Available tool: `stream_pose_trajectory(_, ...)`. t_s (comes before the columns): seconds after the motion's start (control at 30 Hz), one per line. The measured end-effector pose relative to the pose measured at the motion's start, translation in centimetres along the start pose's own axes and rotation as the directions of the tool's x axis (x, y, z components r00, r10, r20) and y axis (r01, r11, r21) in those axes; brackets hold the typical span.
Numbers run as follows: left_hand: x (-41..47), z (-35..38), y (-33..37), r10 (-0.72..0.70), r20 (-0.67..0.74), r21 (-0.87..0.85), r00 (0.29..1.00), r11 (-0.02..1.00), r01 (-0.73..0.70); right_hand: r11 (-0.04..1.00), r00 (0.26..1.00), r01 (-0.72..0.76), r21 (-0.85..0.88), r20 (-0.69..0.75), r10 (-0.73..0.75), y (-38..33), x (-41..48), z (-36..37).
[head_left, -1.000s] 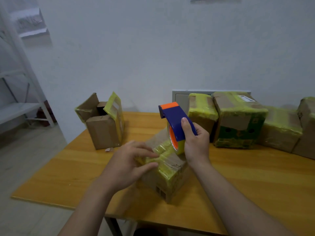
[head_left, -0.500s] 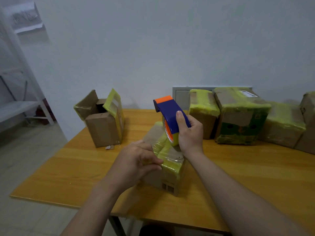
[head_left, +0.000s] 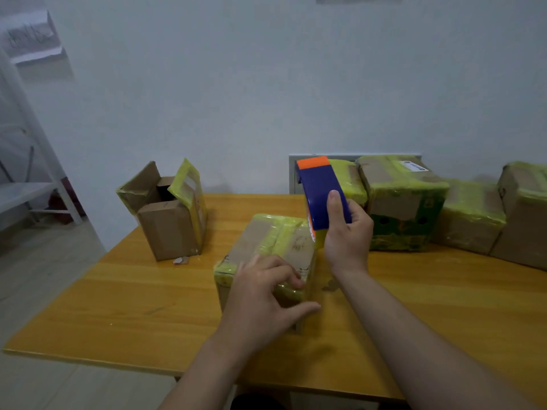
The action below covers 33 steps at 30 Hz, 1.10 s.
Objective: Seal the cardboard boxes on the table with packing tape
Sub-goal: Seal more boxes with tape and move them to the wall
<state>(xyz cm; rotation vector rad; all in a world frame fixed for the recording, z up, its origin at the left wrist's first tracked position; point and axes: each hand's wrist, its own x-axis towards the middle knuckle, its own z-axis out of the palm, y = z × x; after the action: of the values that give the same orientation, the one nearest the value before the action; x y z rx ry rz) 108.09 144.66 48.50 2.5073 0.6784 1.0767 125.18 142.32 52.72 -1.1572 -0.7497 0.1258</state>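
Wood-grain yellow tabletop (head_left: 118,306) filled most of my feed, its near edge passing under both forearms and its left edge slanting over grey floor. Along the wall at the back right stood a row of four taped boxes (head_left: 470,216), side by side and all closed. At the back left an open cardboard box (head_left: 168,226) stood upright with its flaps raised. I could see only a dark inside, not what it held. The taped cardboard box (head_left: 275,241) lay mid-table, closed and banded in yellow-green tape, with bare wood on both sides, wider on the left. My left hand (head_left: 260,300) held its near end, fingers curled over the top edge, thumb against the near face. My right hand (head_left: 349,241) was wrapped round the blue tape dispenser (head_left: 321,190), whose roll sat at the box's far right top edge. A small cardboard scrap (head_left: 181,260) lay just beside the open box.
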Motion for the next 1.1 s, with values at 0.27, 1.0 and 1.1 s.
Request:
stream_pose_trajectory(0.27,0.5,0.9,1.2,-0.096,-0.063,-0.004,0.993,0.995,0.096,0.999,0.998,-0.025,-0.027,-0.054,0.024,0.7,-2.7,-3.2)
stream_pose_trajectory(1.0,5.3,3.3,-8.7,-0.432,-0.242,0.131,0.869,0.873,0.47,0.972,0.967,-0.235,-0.011,-0.105,0.232,6.5,-4.6,-2.7)
stream_pose_trajectory(1.1,7.3,5.0,-10.1,-0.402,-0.257,0.14,0.879,0.884,0.445,0.969,0.965,-0.244,-0.028,-0.103,0.24,7.0,-4.5,-2.8)
